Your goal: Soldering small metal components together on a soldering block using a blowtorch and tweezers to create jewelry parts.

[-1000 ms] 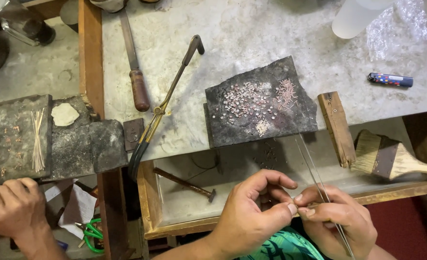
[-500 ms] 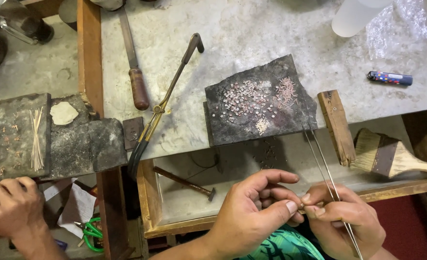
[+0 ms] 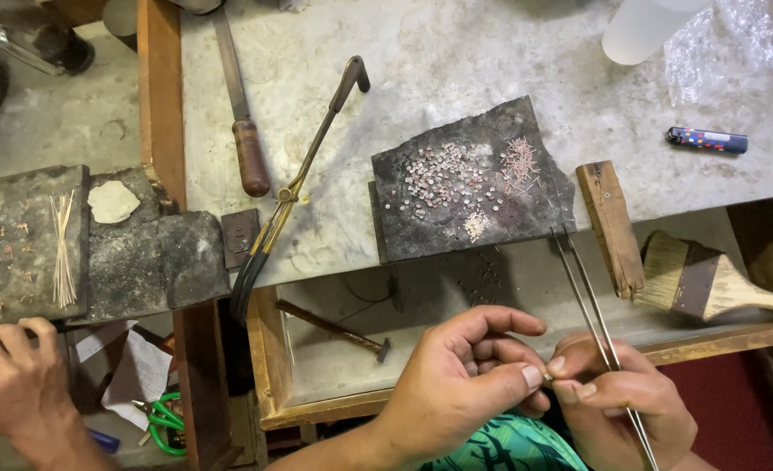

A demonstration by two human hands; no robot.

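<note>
3 hands (image 3: 478, 384), 1 brush (image 3: 709, 283), 1 lighter (image 3: 706, 139), perhaps 2 hammers (image 3: 334, 330)

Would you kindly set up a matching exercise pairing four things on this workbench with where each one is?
Things:
1. tweezers
2. paintbrush
3. lighter
4. small hammer

Places:
A. in the open drawer, under the bench top
B. on the bench top, far right
C. in the right hand
D. on the drawer ledge, right of the wooden peg

Pairs: 1-C, 2-D, 3-B, 4-A

Both hands (image 3: 469, 384) (image 3: 617, 401) together, fingertips pinched
</note>
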